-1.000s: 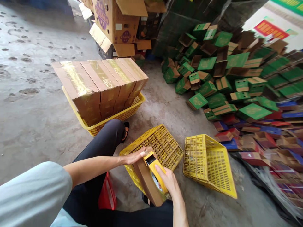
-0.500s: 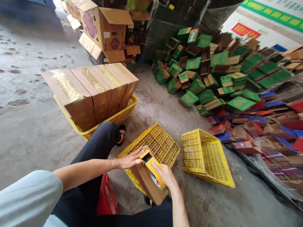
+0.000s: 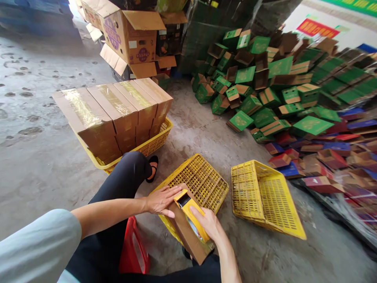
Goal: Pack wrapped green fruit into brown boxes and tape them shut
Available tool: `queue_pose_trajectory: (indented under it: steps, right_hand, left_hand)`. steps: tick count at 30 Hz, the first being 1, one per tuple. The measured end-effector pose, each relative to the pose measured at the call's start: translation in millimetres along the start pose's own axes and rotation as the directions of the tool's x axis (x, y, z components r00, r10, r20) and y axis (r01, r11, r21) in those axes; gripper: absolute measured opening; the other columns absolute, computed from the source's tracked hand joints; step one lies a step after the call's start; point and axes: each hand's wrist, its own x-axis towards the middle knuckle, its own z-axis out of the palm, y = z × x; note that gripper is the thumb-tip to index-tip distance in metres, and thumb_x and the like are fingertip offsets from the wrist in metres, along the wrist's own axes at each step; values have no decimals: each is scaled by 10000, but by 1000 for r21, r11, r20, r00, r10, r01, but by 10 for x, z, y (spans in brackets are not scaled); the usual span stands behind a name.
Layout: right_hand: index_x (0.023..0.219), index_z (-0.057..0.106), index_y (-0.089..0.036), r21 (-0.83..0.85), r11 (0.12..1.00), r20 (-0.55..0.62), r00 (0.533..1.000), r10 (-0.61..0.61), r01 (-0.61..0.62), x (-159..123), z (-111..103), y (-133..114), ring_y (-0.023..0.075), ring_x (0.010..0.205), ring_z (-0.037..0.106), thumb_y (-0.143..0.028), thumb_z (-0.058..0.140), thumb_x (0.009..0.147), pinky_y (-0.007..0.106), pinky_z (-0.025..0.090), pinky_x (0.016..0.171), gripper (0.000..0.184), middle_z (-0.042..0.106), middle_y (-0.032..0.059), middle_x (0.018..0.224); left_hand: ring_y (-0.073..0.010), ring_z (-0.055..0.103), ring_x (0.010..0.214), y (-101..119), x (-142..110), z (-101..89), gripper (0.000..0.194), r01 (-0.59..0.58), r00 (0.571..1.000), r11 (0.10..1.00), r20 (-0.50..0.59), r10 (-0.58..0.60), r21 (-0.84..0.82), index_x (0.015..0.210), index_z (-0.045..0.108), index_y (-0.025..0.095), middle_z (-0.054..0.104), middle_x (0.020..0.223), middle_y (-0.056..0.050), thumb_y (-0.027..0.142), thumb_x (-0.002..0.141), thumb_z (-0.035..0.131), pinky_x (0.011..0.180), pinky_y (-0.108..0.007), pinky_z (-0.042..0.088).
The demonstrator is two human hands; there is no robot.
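My right hand [image 3: 207,224] is wrapped round a yellow tape dispenser [image 3: 191,212], with a roll of tape showing in its side. The dispenser rests along the top of a narrow brown cardboard box [image 3: 188,241]. Flat on the far end of that box lies my left hand [image 3: 163,199], fingers stretched out, close beside the dispenser's head. Under the box is a yellow plastic crate [image 3: 203,181], its slotted base facing up. Whether tape sticks to the box beneath the dispenser is hidden.
Several taped cartons [image 3: 114,106] stand in a yellow basket [image 3: 147,147] at the left. Another yellow basket [image 3: 273,196] lies tipped at the right. A red plastic stool [image 3: 134,247] is by my legs. Piles of green boxes [image 3: 240,120] and open cartons [image 3: 141,43] fill the back.
The dispenser has shifted slightly relative to my left hand, whose fingers are now more spread on the box. The view has turned a little; the surroundings otherwise look the same.
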Motion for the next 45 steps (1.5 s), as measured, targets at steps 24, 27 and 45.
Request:
queue_pose_trajectory:
  steps: [24, 27, 45]
  right_hand:
    - [837, 606, -191, 157, 985, 15, 998, 67, -68, -174, 35, 209, 199, 513, 669, -610, 531, 936, 293, 569, 500, 437, 665, 41, 605]
    - [865, 603, -179, 239, 970, 48, 998, 41, -52, -154, 52, 242, 209, 521, 685, -596, 550, 943, 315, 600, 548, 427, 682, 63, 592]
    - [767, 580, -198, 315, 944, 94, 993, 71, -98, -216, 58, 169, 188, 444, 598, -589, 590, 923, 307, 528, 443, 421, 606, 38, 518]
  left_hand:
    - [-363, 156, 1596, -36, 138, 26, 1070, -180, 982, 961, 100, 162, 210, 1673, -33, 142, 179, 1707, -224, 806, 942, 381, 1285, -541, 105]
    - [-366, 141, 1597, -81, 175, 34, 1095, -232, 971, 951, 106, 214, 204, 1668, -65, 126, 180, 1702, -243, 803, 941, 397, 1286, -538, 110]
    - [-383, 234, 1574, -116, 182, 117, 1086, -184, 982, 951, 88, 167, 246, 1659, 142, 77, 308, 1656, -264, 841, 919, 359, 1283, -570, 97]
